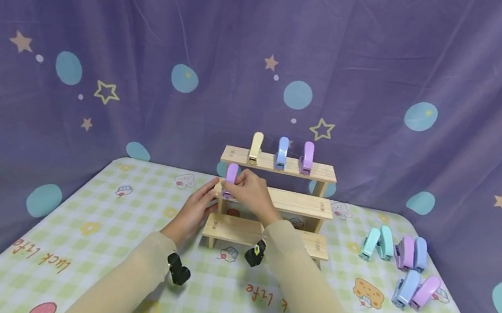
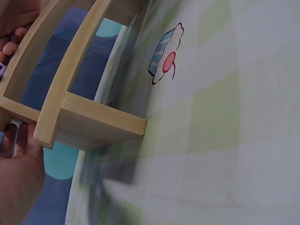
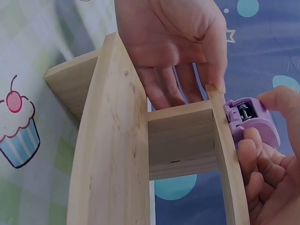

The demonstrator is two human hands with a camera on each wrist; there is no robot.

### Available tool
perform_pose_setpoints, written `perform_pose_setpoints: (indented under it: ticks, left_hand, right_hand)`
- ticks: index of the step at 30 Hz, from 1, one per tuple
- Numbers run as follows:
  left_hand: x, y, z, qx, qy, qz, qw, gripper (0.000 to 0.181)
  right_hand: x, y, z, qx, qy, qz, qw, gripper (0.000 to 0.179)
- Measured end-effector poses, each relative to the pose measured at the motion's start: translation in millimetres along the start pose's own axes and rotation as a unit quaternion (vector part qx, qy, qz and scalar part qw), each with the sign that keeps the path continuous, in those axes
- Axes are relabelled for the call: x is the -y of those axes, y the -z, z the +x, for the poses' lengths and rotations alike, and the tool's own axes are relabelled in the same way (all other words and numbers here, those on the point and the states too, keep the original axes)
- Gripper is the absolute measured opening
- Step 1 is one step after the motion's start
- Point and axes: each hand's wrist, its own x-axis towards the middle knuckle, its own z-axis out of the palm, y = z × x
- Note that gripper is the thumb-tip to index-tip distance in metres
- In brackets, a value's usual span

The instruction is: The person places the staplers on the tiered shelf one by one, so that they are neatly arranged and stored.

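A small purple stapler [image 1: 231, 176] stands at the left end of the middle tier of a three-step wooden shelf [image 1: 302, 203]. My right hand [image 1: 253, 193] pinches it from the right side, thumb and fingers on its body. In the right wrist view, the purple stapler [image 3: 253, 121] shows a metal spring in an opening, its end against the board. My left hand [image 1: 195, 212] holds the shelf's left end. Seen from the right wrist, the left hand [image 3: 171, 44] has its thumb at the tier's edge and its fingertips hidden behind the upright.
Yellow [image 1: 256, 147], blue [image 1: 282, 153] and purple [image 1: 307, 157] staplers stand on the top tier. On the checked tablecloth [image 1: 126, 224] to the right lie several more, among them a teal stapler [image 1: 369, 244] and a pink-purple stapler [image 1: 425, 292]. A purple curtain [image 1: 231, 25] hangs behind.
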Motion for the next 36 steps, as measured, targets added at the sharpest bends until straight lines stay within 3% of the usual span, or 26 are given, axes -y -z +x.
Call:
perform_pose_setpoints:
  ticks: [6, 16, 22, 29, 36]
  left_hand:
    - [-1.4, 1.1, 1.7, -0.002, 0.001, 0.009, 1.0, 0.05]
    - [-1.2, 1.3, 2.8, 0.004, -0.006, 0.003, 1.0, 0.05]
    - [-2.0, 2.9, 0.8, 0.002, -0.006, 0.005, 1.0, 0.05]
    - [0.0, 1.8, 0.5, -0.003, -0.012, 0.007, 0.9999, 0.051]
    - [0.9, -1.3, 0.0, -0.001, -0.013, 0.005, 0.9999, 0.051]
  right_hand:
    - [2.9, 0.0, 2.7, -0.007, -0.01, 0.0, 0.9999, 0.038]
    - [4.8, 6.7, 1.2, 0.02, -0.025, 0.01, 0.9994, 0.043]
    - [6.2, 14.9, -6.0, 0.039, -0.008, 0.011, 0.9991, 0.046]
    - [-5.7, 32.8, -18.1, 0.041, 0.013, -0.022, 0.9989, 0.033]
    - [-27.4, 66.9, -34.4, 0.041, 0.007, -0.045, 0.9981, 0.029]
